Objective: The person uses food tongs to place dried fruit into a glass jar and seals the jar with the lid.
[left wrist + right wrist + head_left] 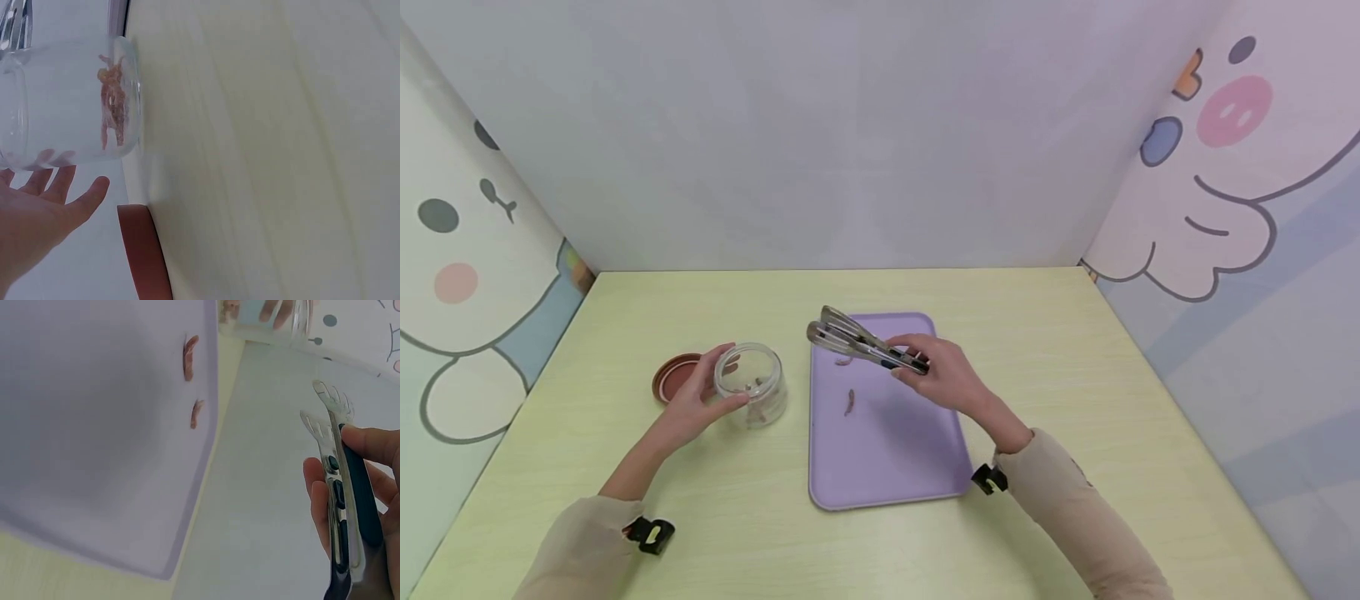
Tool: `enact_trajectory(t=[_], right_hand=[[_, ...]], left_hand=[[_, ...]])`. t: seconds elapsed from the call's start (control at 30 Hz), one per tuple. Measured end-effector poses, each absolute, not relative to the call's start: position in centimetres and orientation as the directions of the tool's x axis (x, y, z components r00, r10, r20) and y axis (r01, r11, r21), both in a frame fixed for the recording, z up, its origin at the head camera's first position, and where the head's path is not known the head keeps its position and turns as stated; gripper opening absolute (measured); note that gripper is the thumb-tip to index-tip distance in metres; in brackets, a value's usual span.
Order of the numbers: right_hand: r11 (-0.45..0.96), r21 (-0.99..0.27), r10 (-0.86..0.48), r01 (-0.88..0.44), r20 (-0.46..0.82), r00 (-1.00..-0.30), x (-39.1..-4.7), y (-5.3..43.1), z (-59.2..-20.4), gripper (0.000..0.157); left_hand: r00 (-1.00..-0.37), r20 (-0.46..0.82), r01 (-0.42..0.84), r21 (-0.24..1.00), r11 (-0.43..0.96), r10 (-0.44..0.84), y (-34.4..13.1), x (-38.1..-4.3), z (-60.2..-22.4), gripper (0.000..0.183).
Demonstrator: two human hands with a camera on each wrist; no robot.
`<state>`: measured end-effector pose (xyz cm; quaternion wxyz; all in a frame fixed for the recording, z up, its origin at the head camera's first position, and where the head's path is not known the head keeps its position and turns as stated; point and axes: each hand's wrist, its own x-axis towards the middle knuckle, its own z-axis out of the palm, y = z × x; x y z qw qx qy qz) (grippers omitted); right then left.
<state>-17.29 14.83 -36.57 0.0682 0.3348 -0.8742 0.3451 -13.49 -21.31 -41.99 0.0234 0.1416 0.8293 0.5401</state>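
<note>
My left hand holds a clear glass jar around its side, thumb in front and fingers behind. Several small reddish-brown strips lie at the jar's bottom, and its mouth is uncovered. My right hand grips metal tongs with dark handle grips over the far part of a purple tray. The tongs' slotted tips point left, slightly apart, with nothing between them. Below them on the tray lie two similar strips, one nearer strip and one farther strip partly covered by the tongs in the head view.
A reddish-brown round lid lies on the pale wooden table to the left of the jar, partly behind the left hand. A grey wall stands at the table's far edge, with cartoon-printed panels on both sides.
</note>
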Motion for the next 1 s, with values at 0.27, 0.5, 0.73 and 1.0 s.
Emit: enact_trajectory(t=[0.27, 0.5, 0.73, 1.0], right_hand=[[0.521, -0.49, -0.592, -0.699, 0.382, -0.71, -17.6, 18.1, -37.8, 0.036], [0.483, -0.465, -0.674, -0.742, 0.343, -0.654, -17.6, 20.0, -39.3, 0.036], [0.491, -0.471, -0.711, -0.733, 0.27, -0.65, -16.9, 20.6, -40.6, 0.036], [0.518, -0.427, -0.725, -0.741, 0.239, -0.646, -16.4, 19.9, -41.8, 0.035]], left_hand=[[-0.958, 0.119, 0.218, 0.894, 0.391, 0.262, -21.4, -13.6, -42.1, 0.074], [-0.957, 0.119, 0.216, 0.9, 0.378, 0.264, -21.4, -13.6, -42.1, 0.074], [-0.957, 0.124, 0.22, 0.902, 0.372, 0.264, -21.4, -13.6, -42.1, 0.075], [-0.957, 0.123, 0.217, 0.904, 0.367, 0.263, -21.4, -13.5, -42.0, 0.075]])
